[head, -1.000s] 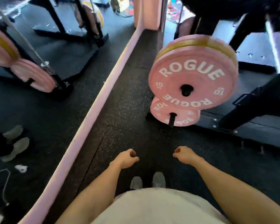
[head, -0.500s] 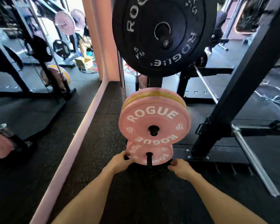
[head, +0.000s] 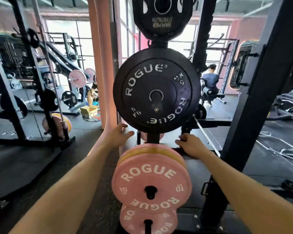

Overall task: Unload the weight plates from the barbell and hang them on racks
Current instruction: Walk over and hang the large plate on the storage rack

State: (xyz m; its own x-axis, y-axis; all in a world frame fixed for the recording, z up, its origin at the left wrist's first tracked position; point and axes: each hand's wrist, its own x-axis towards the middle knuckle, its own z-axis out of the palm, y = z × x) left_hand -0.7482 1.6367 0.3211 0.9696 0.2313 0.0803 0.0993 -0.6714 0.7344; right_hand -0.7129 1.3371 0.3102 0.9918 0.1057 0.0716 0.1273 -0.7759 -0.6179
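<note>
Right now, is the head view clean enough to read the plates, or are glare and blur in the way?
Head view: the black Rogue plate and pink Rogue plate read sharply; the bright windows behind are blown out; wide-angle bending curves the black rack upright; the left hand and right hand are slightly soft.

I note a black upright rack post (head: 153, 138) carrying the plates on pegs: a Hammer Strength plate (head: 162, 19) on top, a black Rogue plate (head: 156, 92) below, then a pink Rogue plate (head: 151, 183) backed by yellow, then a smaller pink plate (head: 148, 220). Speckled black rubber floor (head: 32, 166) underneath.
</note>
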